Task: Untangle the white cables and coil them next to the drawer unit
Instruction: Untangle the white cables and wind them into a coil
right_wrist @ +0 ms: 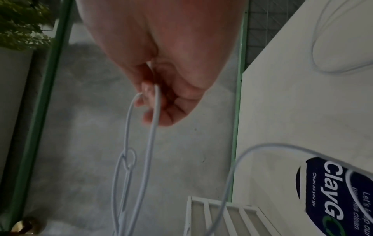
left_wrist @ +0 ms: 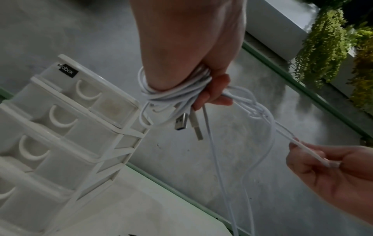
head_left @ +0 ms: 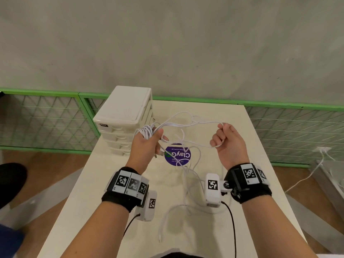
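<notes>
White cables point(head_left: 186, 123) stretch in the air between both hands above a cream table point(head_left: 104, 183). My left hand point(head_left: 149, 140) holds a bundle of cable loops point(left_wrist: 173, 94) wound round its fingers, right beside the white drawer unit point(head_left: 122, 118); two USB plugs point(left_wrist: 181, 123) dangle below it. My right hand point(head_left: 225, 140) is raised to the right and pinches a cable strand point(right_wrist: 155, 102) in curled fingers. A small knot point(right_wrist: 127, 159) shows in the strands between the hands. More slack cable point(head_left: 188, 187) trails on the table toward me.
A round purple ClayGo sticker point(head_left: 177, 155) lies on the table under the cables. Green-framed mesh panels point(head_left: 42, 118) and a grey wall stand behind. Another white cord point(head_left: 307, 175) runs over the wooden floor at right.
</notes>
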